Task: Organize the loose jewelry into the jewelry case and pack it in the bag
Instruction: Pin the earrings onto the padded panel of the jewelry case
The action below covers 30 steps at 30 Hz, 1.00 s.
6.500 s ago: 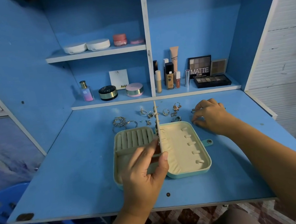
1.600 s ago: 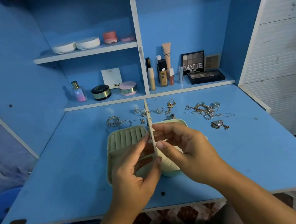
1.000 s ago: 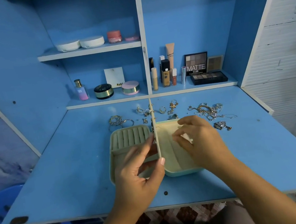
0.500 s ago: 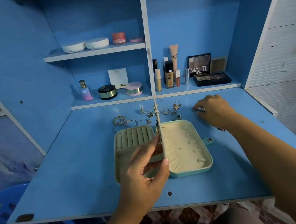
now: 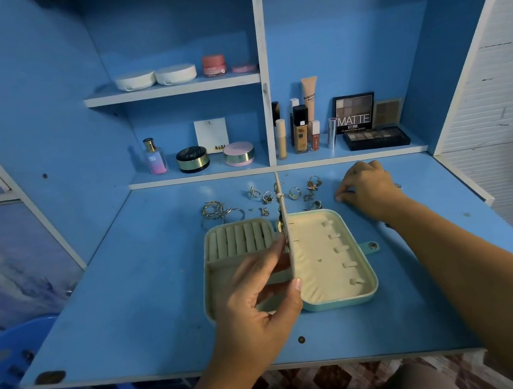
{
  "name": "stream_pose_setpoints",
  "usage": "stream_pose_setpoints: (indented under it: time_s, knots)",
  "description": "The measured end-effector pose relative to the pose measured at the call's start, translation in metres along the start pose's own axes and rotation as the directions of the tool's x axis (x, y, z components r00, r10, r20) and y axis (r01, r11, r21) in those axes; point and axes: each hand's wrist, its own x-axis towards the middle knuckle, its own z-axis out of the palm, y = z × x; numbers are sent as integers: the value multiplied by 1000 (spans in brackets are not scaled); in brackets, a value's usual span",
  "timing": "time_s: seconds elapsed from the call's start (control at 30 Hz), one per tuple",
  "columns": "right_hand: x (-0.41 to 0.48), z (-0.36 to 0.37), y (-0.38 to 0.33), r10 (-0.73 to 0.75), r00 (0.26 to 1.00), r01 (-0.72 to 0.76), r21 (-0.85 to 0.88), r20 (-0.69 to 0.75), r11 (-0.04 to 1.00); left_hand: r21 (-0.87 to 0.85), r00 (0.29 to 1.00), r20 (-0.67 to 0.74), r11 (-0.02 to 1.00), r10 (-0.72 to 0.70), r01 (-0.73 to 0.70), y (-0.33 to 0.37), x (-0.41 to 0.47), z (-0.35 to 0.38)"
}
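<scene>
open cream-lined mint jewelry case (image 5: 334,259), flat; loose jewelry (image 5: 217,210) just behind

Palettes (image 5: 376,138) and bottles (image 5: 300,129) stand on the shelf (image 5: 205,176) beyond the right hand (image 5: 369,190); compacts (image 5: 239,154) sit beyond the left hand (image 5: 258,307), a blue bin (image 5: 2,352) far to its left.

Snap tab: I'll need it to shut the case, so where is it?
Head view: the snap tab juts from the right edge of the open jewelry case, near the right forearm.
</scene>
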Motion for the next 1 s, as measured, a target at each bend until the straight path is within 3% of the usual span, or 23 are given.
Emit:
stream_pose_setpoints:
  time_s: [0.2, 0.27, 0.3, 0.37, 0.43, 0.53, 0.6, 0.8, 1.0]
  knots:
    - [-5, 3, -4, 16, 1000, -16, -72, -6, 997, 2, 1000, -2, 1000, 1, -1, -1, -1, 0]
    - [-12, -1, -10, 12, 997, -12, 10, -71, 1000, 3, 1000, -8, 1000, 5, -5, -2, -1, 1]
    - [-21, -7, -18, 33, 990, -15, 135, -135, 991, 4, 1000, -12, 1000, 13, -13, -2, 0, 1]
    - [-47, -25, -42, 140, 974, -30, 510, -180, 860, 9, 999, -15, 1000, 30, -30, -2, 0, 2]
    - [-85, -38, -71, 162, 980, -2, 812, -115, 584, 5, 999, -15, 1000, 29, -29, -2, -1, 2]
    - [-137, -36, -105, 87, 993, 55, 968, -78, 243, 9, 1000, -17, 1000, 26, -26, -4, -1, 3]
    - [-155, -27, -116, 67, 996, 57, 992, -65, 111, 45, 999, -18, 998, 39, -38, -5, -1, 3]
    - [-164, -19, -128, 144, 988, 65, 998, -63, -6, 78, 998, -24, 995, 61, -59, -6, 0, 4]
    - [-164, -18, -137, 160, 983, 93, 995, -87, -27, 103, 996, -25, 991, 87, -84, -6, 1, 4]
